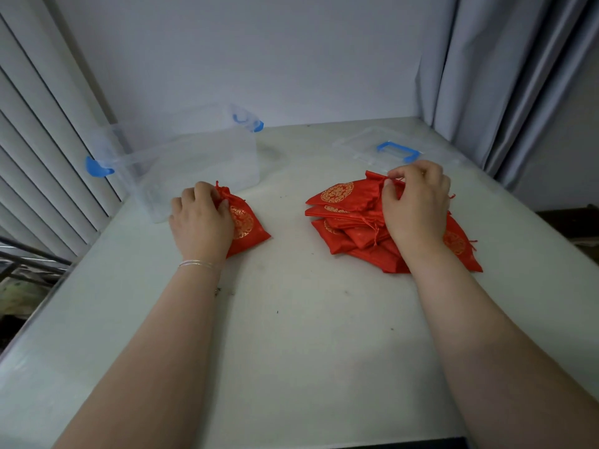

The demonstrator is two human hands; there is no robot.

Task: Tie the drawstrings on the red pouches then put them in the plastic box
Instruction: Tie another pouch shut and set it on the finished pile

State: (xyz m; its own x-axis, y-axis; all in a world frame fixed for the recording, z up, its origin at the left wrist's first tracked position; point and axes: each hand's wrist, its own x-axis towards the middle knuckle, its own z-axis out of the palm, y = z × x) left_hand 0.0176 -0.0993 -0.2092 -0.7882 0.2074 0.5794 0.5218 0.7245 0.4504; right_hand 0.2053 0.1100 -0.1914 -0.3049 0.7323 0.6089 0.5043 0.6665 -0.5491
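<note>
now left grip (201, 211) curled on one pouch (246, 226) beside the box (194, 163); right grip (413, 196) pinching a drawstring (390, 181) atop the pile (353, 222) on the counter (308, 319). best lift only the top pouch, keep cords untangled.

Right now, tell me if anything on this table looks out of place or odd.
Nothing looks damaged or spilled. The pile of red pouches under the right hand is untidy, pouches lying at mixed angles. The plastic box stands open, its lid lying apart near the curtain. The left hand grips one separate pouch.
</note>
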